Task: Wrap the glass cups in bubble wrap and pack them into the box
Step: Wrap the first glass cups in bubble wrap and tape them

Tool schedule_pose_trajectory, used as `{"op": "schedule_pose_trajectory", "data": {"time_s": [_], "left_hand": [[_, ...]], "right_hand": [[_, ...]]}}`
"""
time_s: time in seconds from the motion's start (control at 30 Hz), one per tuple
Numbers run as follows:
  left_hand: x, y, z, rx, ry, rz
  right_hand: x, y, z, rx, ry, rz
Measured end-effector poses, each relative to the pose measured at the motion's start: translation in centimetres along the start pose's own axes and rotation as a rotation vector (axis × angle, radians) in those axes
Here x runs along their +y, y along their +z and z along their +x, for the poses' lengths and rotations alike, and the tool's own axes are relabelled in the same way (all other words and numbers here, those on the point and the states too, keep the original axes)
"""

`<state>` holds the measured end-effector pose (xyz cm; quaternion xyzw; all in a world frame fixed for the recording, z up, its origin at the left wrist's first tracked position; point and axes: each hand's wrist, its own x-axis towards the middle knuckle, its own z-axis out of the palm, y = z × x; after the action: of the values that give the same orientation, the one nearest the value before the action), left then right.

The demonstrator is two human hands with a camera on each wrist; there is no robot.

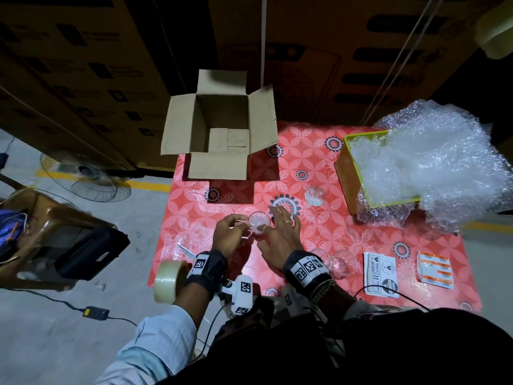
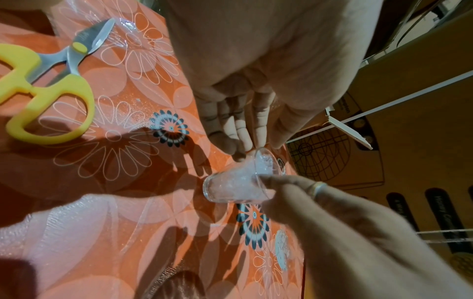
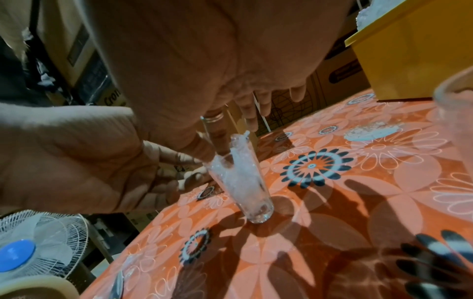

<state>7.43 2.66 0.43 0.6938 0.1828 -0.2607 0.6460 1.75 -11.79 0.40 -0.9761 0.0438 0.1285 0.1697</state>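
The clear glass cup (image 1: 258,222) stuffed with crumpled white bubble wrap stands on its base on the red flowered tablecloth (image 1: 347,240), near the front middle of the table. Its long axis runs straight up, and the open mouth faces up toward me.

My left hand (image 1: 228,235) grips the cup at its rim, fingers curled against the glass on the left side. My right hand (image 1: 280,237) is spread, fingers straight; its ringed forefinger (image 3: 213,129) dips into the mouth of the cup and presses on the wrap inside, gripping nothing.

Behind the cup, at the far left edge of the table, sits the open brown cardboard box (image 1: 219,134) with all four flaps out, and nothing stands between it and the cup. A small wad of bubble wrap (image 1: 314,196) lies just right of and behind my right hand. Farther right, a yellow-green plastic bin (image 1: 350,168) overflows with a big heap of clear bubble wrap (image 1: 433,162).

By my left wrist lie one pair of yellow-handled scissors (image 2: 43,81) and one roll of clear packing tape (image 1: 169,282). By my right wrist are more empty clear glasses (image 1: 340,263); I cannot count them surely. Beyond them lie two stacks of labels: black-and-white fragile stickers (image 1: 381,273) and orange-and-white stickers (image 1: 435,270).
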Motion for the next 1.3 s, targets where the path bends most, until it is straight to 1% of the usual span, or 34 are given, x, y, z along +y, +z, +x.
{"op": "schedule_pose_trajectory", "data": {"time_s": [0.1,0.13,0.23,0.3,0.37,0.47,0.5,0.63,0.67,0.77,0.8,0.9,0.97,1.07,1.17,1.23,1.3], "left_hand": [[0.0,-0.1,0.0,-0.013,0.01,0.009],[0.0,-0.2,0.0,-0.016,0.011,0.005],[-0.1,-0.2,-0.1,-0.023,0.015,-0.002],[-0.1,-0.2,0.0,-0.031,0.019,0.005],[-0.3,-0.4,0.3,-0.039,0.026,0.03],[-0.4,-0.8,0.5,-0.047,0.047,0.075],[-0.3,-1.0,0.6,-0.051,0.048,0.088],[-0.3,-1.1,0.8,-0.076,0.044,0.136],[-0.3,-1.1,0.8,-0.083,0.047,0.16],[-0.1,-1.4,0.9,-0.098,0.041,0.229],[-0.2,-1.6,1.1,-0.103,0.04,0.245],[0.1,-1.7,0.8,-0.146,0.037,0.266],[0.0,-2.0,0.5,-0.187,0.039,0.286],[-0.4,-2.5,0.6,-0.234,0.055,0.357],[-0.9,-3.0,1.0,-0.253,0.033,0.426],[-1.2,-3.4,1.4,-0.26,0.012,0.432],[-1.5,-3.7,1.8,-0.273,0.017,0.424]], "right_hand": [[0.1,-0.3,0.1,0.142,0.012,0.019],[0.1,-0.4,0.2,0.154,0.021,-0.003],[-0.1,-0.3,0.7,0.04,0.046,-0.057],[-0.2,0.0,0.8,0.003,0.042,-0.065],[-0.1,0.2,0.6,0.039,0.028,-0.039],[0.1,0.4,0.0,0.165,0.001,-0.011],[0.1,0.5,-0.1,0.176,0.001,-0.02],[0.2,1.2,0.0,0.048,0.047,-0.056],[0.2,1.3,0.1,0.049,0.053,-0.055],[-0.1,1.3,0.3,0.118,0.075,-0.062],[-0.3,1.3,0.3,0.106,0.089,-0.061],[-0.5,1.4,0.4,-0.02,0.143,-0.008],[-0.2,1.7,0.4,-0.047,0.156,0.02],[-0.1,1.7,0.1,-0.027,0.165,0.081],[-0.3,1.1,-0.6,0.07,0.194,0.123],[-0.7,0.8,-0.9,0.121,0.212,0.128],[-1.1,1.0,-1.1,0.126,0.23,0.125]]}}
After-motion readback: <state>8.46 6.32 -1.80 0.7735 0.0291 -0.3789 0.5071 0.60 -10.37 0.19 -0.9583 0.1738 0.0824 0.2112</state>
